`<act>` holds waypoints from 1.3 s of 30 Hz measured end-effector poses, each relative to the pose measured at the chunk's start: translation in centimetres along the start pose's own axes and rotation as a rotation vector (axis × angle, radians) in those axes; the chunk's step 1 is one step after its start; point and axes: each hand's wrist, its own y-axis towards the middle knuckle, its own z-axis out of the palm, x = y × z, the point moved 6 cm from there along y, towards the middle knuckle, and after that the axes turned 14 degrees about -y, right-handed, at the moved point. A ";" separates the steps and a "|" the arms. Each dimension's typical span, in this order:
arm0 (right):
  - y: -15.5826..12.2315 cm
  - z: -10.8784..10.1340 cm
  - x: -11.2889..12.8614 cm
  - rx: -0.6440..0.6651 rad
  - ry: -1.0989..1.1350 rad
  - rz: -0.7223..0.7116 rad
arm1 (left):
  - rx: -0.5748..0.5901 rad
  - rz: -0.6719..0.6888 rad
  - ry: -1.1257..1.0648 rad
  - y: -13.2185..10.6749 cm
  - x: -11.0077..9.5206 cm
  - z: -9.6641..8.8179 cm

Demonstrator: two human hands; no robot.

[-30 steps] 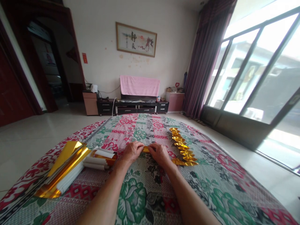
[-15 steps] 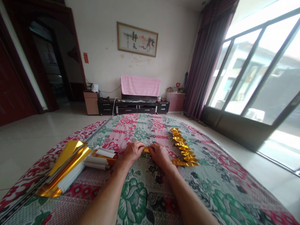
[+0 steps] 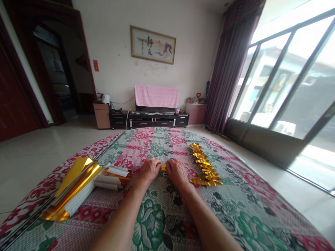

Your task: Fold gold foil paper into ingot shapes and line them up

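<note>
A small strip of gold foil paper stretches between my two hands over the patterned cloth. My left hand pinches its left end with closed fingers. On the other end, my right hand is closed, its fingers hiding most of that side. To the right lies a column of folded gold foil pieces, pointed at their ends and overlapping. At left rests a stack of gold foil sheets, with rolled white-backed sheets beside it.
The cloth covers a broad round-edged surface. Past it stand a low black cabinet and a pink towel over a flat object. A purple curtain and large windows are on the right; a dark doorway is on the left.
Both hands stay almost in place with the gold foil paper between them. My right fingers have shifted slightly. The stacks and folded pieces have not moved.
</note>
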 end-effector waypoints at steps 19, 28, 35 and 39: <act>-0.1 -0.2 0.2 -0.014 0.095 0.007 | 0.000 -0.020 0.056 -0.2 -0.3 0.0; 0.2 0.2 -0.4 -0.068 0.312 0.058 | -0.046 0.041 -0.070 -0.1 -0.1 -0.1; 0.4 -0.1 0.1 -0.086 0.597 0.032 | -0.161 -0.088 -0.574 0.2 0.7 -1.0; 0.5 0.2 0.0 -0.050 0.718 0.070 | -0.123 -0.249 -1.019 0.1 0.7 -0.5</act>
